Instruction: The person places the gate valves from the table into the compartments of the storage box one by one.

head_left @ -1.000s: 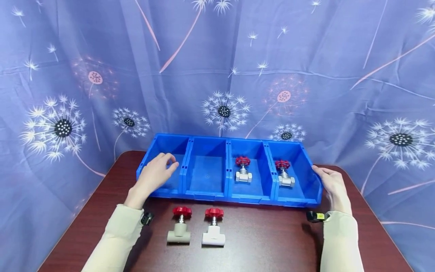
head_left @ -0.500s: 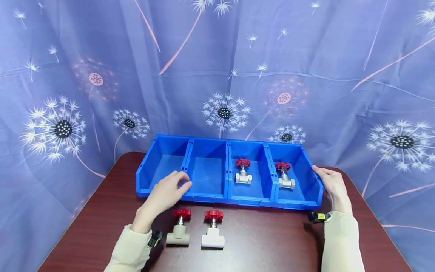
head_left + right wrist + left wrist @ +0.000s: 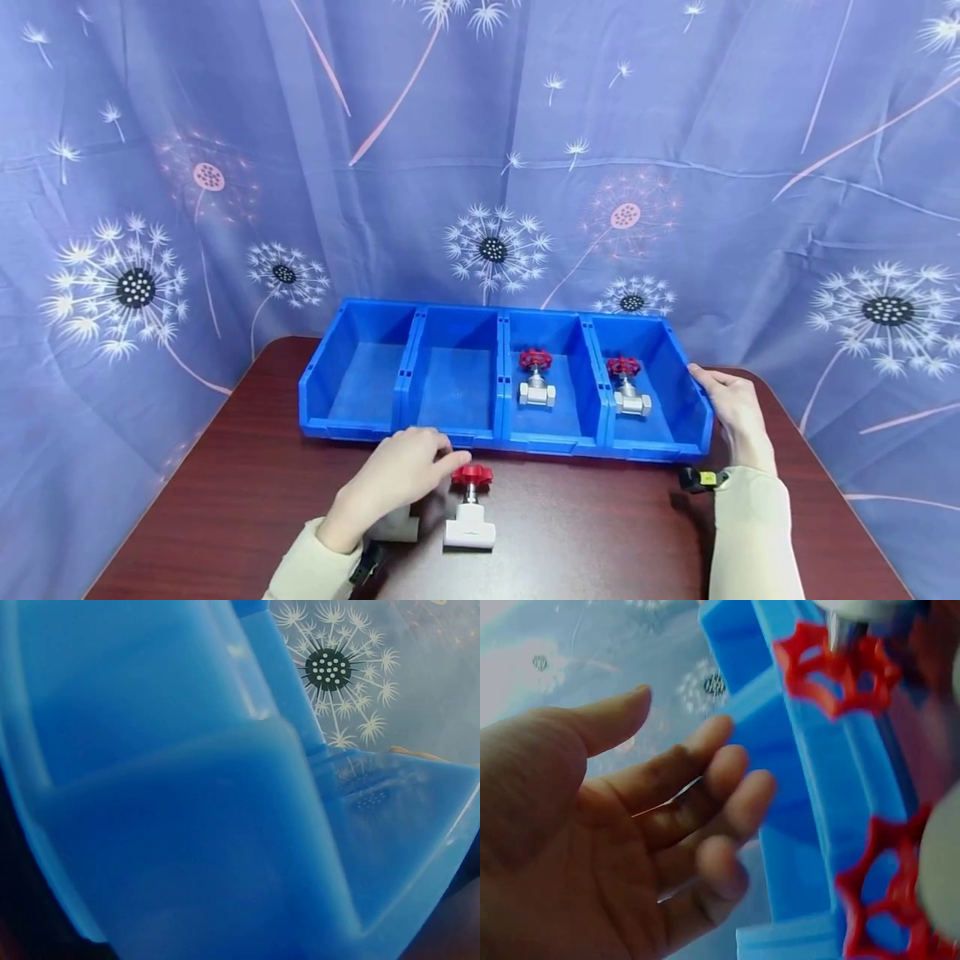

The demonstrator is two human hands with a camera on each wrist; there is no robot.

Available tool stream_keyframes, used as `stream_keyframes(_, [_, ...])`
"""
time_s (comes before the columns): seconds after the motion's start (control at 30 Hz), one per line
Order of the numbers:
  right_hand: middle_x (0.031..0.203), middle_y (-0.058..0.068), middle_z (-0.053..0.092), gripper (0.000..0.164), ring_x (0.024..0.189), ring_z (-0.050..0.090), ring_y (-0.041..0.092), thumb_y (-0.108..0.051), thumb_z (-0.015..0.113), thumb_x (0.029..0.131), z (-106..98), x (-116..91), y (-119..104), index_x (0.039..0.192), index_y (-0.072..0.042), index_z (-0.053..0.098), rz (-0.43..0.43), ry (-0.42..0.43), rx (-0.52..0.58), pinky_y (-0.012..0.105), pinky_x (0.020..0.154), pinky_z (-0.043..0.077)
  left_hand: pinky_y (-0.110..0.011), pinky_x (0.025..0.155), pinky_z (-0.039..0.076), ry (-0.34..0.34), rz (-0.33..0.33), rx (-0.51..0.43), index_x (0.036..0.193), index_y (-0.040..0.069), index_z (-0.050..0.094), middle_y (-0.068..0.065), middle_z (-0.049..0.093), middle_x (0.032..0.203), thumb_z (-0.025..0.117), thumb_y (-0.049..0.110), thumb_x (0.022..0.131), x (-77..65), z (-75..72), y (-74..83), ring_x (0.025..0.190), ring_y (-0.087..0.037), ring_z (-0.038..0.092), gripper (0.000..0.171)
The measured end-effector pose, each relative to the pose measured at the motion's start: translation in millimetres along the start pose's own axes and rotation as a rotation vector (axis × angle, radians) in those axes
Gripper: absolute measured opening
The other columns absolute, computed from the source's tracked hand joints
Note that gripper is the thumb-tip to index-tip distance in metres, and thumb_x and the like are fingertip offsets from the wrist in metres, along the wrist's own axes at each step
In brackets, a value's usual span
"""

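My left hand (image 3: 401,475), fingers loosely bent and nothing held, hovers over a beige pipe valve (image 3: 399,527), hiding its handwheel in the head view. Its thumb tip overlaps the red handwheel of a white pipe valve (image 3: 470,531) standing just to the right. Both red handwheels (image 3: 840,671) show beyond the fingers (image 3: 727,769) in the left wrist view. At the far right, my right hand (image 3: 735,417) grips the side wall of a blue four-compartment storage bin (image 3: 450,437). The bin wall (image 3: 195,847) fills most of the right wrist view.
Two metal valves with red handwheels stand in the bin: one valve (image 3: 537,390) in the third compartment from the left, another valve (image 3: 632,400) in the rightmost. A dark wooden table (image 3: 585,533) carries everything, and a blue dandelion curtain (image 3: 375,225) hangs behind.
My left hand has come out from over the leftmost compartment, moving right and toward me, and now covers much of the beige valve. My right hand stays at the bin's side.
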State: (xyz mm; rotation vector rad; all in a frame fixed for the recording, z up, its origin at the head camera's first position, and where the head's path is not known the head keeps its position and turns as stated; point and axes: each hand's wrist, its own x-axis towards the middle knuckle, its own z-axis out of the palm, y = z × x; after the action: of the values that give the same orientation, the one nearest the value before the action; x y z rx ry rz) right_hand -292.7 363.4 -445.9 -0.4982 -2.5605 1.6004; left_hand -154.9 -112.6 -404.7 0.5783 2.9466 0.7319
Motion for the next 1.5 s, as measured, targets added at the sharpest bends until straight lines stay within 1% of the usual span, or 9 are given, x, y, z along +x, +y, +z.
stream_keyframes(0.1, [0.123, 0.022, 0.060, 0.076, 0.083, 0.061, 0.012, -0.058, 0.061, 0.089, 0, -1, 0, 0.134, 0.002, 0.056, 0.007, 0.006, -0.005, 0.023, 0.066, 0.051, -0.028, 0.050, 0.037, -0.046, -0.013, 0.022, 0.065, 0.024, 0.058, 0.010, 0.045, 0.057, 0.057, 0.046, 0.096, -1.7, 8.1, 7.1, 0.054, -0.007, 0.045, 0.038])
stream_keyframes(0.17, [0.119, 0.020, 0.062, 0.076, 0.081, 0.061, 0.011, -0.058, 0.061, 0.089, -1, -2, 0, 0.134, 0.003, 0.056, 0.005, 0.007, 0.005, 0.023, 0.065, 0.052, -0.027, 0.046, 0.034, -0.070, -0.028, 0.021, 0.060, 0.023, 0.054, 0.009, 0.041, 0.052, 0.059, 0.045, 0.095, -2.8, 13.0, 10.7, 0.049, -0.008, 0.042, 0.042])
stream_keyframes(0.3, [0.099, 0.007, 0.068, 0.075, 0.073, 0.062, 0.006, -0.055, 0.062, 0.089, -3, -2, -1, 0.134, 0.005, 0.055, -0.011, 0.000, 0.043, 0.023, 0.063, 0.053, -0.026, 0.043, 0.029, -0.105, -0.037, 0.040, 0.056, 0.021, 0.049, 0.009, 0.036, 0.050, 0.062, 0.044, 0.094, -4.3, 22.5, 14.2, 0.045, -0.007, 0.037, 0.046])
stream_keyframes(0.5, [0.082, -0.008, 0.065, 0.075, 0.069, 0.062, 0.005, -0.052, 0.066, 0.089, -2, -2, -3, 0.133, 0.007, 0.055, -0.021, 0.000, 0.082, 0.023, 0.062, 0.053, -0.027, 0.048, 0.033, -0.141, 0.010, 0.109, 0.058, 0.019, 0.048, 0.007, 0.036, 0.054, 0.065, 0.043, 0.092, -6.0, 33.3, 17.1, 0.050, -0.009, 0.037, 0.045])
stream_keyframes(0.63, [0.080, -0.010, 0.065, 0.076, 0.068, 0.062, 0.005, -0.053, 0.066, 0.088, 0, -2, -4, 0.133, 0.007, 0.055, -0.024, 0.009, 0.087, 0.023, 0.061, 0.054, -0.027, 0.046, 0.033, -0.144, 0.010, 0.127, 0.057, 0.019, 0.045, 0.007, 0.034, 0.054, 0.065, 0.042, 0.092, -6.0, 39.5, 17.0, 0.049, -0.009, 0.036, 0.046])
stream_keyframes(0.8, [0.080, -0.010, 0.066, 0.074, 0.068, 0.063, 0.005, -0.050, 0.067, 0.089, 2, -3, -3, 0.133, 0.009, 0.054, -0.023, 0.013, 0.113, 0.023, 0.061, 0.054, -0.027, 0.047, 0.032, -0.163, -0.022, 0.126, 0.058, 0.018, 0.046, 0.006, 0.036, 0.055, 0.064, 0.042, 0.092, -5.2, 45.8, 15.6, 0.050, -0.009, 0.037, 0.046])
stream_keyframes(0.93, [0.079, -0.010, 0.066, 0.073, 0.067, 0.062, 0.004, -0.048, 0.068, 0.089, 2, -4, -3, 0.132, 0.009, 0.055, -0.026, 0.022, 0.113, 0.022, 0.061, 0.053, -0.028, 0.047, 0.032, -0.188, -0.047, 0.110, 0.059, 0.017, 0.048, 0.004, 0.039, 0.056, 0.063, 0.043, 0.093, -5.0, 47.7, 15.9, 0.051, -0.011, 0.038, 0.045])
stream_keyframes(1.2, [0.076, -0.012, 0.065, 0.069, 0.067, 0.062, 0.004, -0.046, 0.068, 0.090, 3, -4, -3, 0.128, 0.011, 0.057, -0.034, 0.027, 0.112, 0.021, 0.061, 0.053, -0.029, 0.047, 0.032, -0.185, -0.061, 0.086, 0.059, 0.018, 0.047, 0.004, 0.036, 0.055, 0.063, 0.045, 0.092, -5.0, 50.0, 15.7, 0.050, -0.011, 0.037, 0.046])
stream_keyframes(1.5, [0.075, -0.012, 0.066, 0.071, 0.066, 0.063, 0.005, -0.049, 0.069, 0.088, 2, -4, -2, 0.127, 0.010, 0.059, -0.028, 0.022, 0.125, 0.023, 0.060, 0.054, -0.029, 0.046, 0.032, -0.184, -0.017, 0.080, 0.059, 0.018, 0.046, 0.006, 0.036, 0.053, 0.064, 0.045, 0.091, -3.1, 53.7, 12.9, 0.048, -0.010, 0.035, 0.046])
